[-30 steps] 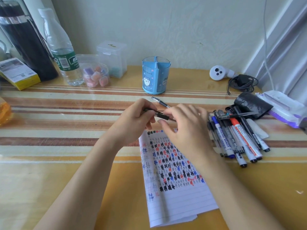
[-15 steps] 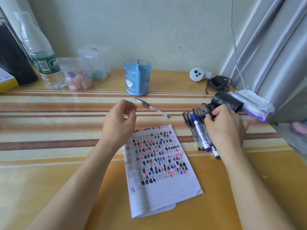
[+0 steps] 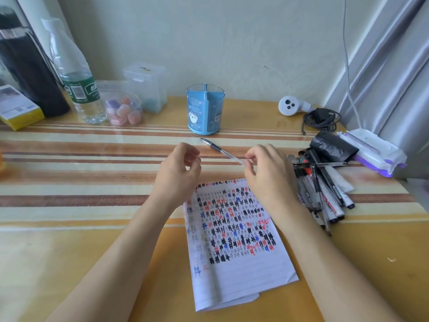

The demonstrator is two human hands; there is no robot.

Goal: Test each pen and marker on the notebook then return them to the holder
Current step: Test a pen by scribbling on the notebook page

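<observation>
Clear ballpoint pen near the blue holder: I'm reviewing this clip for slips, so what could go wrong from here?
The right hand seems to pinch the clear ballpoint pen only at its very end, so the pen may pivot or slip onto the glossy striped table when lifted. The loose pile of markers and pens lies right beside that wrist; a sideways move could scatter it.

The single head view looks forward and down from close above the table (image 3: 69, 240), facing the wall behind the holder (image 3: 205, 110).
</observation>
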